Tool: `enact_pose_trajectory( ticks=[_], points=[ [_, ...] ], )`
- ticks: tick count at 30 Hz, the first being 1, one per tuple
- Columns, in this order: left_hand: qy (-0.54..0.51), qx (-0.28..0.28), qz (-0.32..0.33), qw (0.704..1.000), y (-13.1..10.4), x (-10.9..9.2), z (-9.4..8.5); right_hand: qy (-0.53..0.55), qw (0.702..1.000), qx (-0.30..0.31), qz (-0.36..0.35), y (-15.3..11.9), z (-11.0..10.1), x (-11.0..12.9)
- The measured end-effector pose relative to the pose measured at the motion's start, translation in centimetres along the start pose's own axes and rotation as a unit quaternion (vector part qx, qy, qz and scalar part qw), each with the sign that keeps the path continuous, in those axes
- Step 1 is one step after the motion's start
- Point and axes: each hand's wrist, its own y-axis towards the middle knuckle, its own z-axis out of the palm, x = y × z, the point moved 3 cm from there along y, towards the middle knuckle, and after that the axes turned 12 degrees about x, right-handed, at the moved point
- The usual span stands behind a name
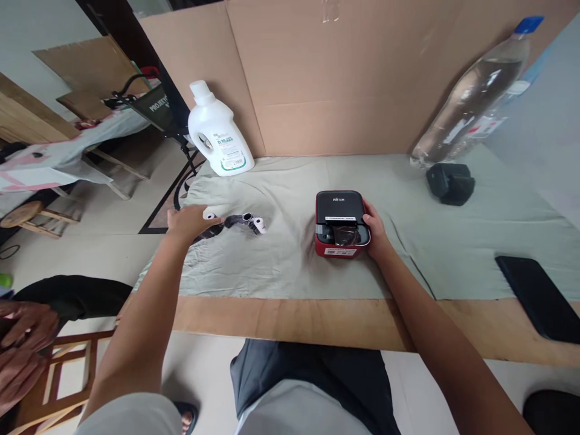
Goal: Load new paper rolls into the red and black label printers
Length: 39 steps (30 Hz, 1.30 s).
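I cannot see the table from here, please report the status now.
Left hand reaching over paper rolls, grip unclear. Right hand against red printer, lid up. Nothing between them.

White detergent bottle (219, 134) beyond the left hand, clear water bottle (473, 90) and black box (450, 183) lay beyond the right hand, black tablet (534, 296) to its right.

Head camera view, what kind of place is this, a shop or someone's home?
Probably a room in a home with a makeshift work table: a cloth spread over the top, a cardboard sheet as backdrop, a white detergent bottle, wooden stools on the tiled floor.
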Motion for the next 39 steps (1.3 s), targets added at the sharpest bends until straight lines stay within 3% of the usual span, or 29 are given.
enact_pose_trajectory(
  ticks=[3,5,7,9,11,13,16,22,39],
  points=[
    [-0.047,-0.105,0.052,0.992,-1.8,-4.7,-1.7,-0.024,1.0,-0.005,0.003,-0.1,0.2,0.3],
    [-0.105,-0.076,0.114,0.985,-2.9,-9.8,-1.0,-0.034,0.999,-0.009,-0.002,-0.1,0.2,0.4],
    [-0.217,0.013,0.197,0.956,-3.7,-15.4,1.6,-0.037,0.999,-0.006,-0.006,-0.1,0.2,0.4],
    [-0.352,0.116,0.231,0.9,-4.0,-20.2,5.7,-0.048,0.999,-0.003,-0.006,-0.1,0.1,0.3],
    [-0.474,0.197,0.229,0.827,-3.8,-23.7,10.1,-0.057,0.998,0.0,-0.003,-0.1,-0.1,0.1],
    [-0.561,0.226,0.233,0.762,-3.4,-25.9,13.4,-0.05,0.999,0.001,-0.003,-0.1,-0.2,0.0],
    [-0.615,0.215,0.242,0.719,-3.3,-27.0,15.6,-0.03,1.0,0.007,-0.005,-0.1,-0.3,0.0],
    [-0.615,0.179,0.229,0.733,-4.3,-27.4,15.2,-0.033,0.999,0.005,0.002,-0.1,0.0,0.4],
    [-0.592,0.187,0.237,0.747,-4.3,-27.8,15.4,-0.071,0.997,-0.004,0.02,0.2,-0.1,0.1]
  ],
)
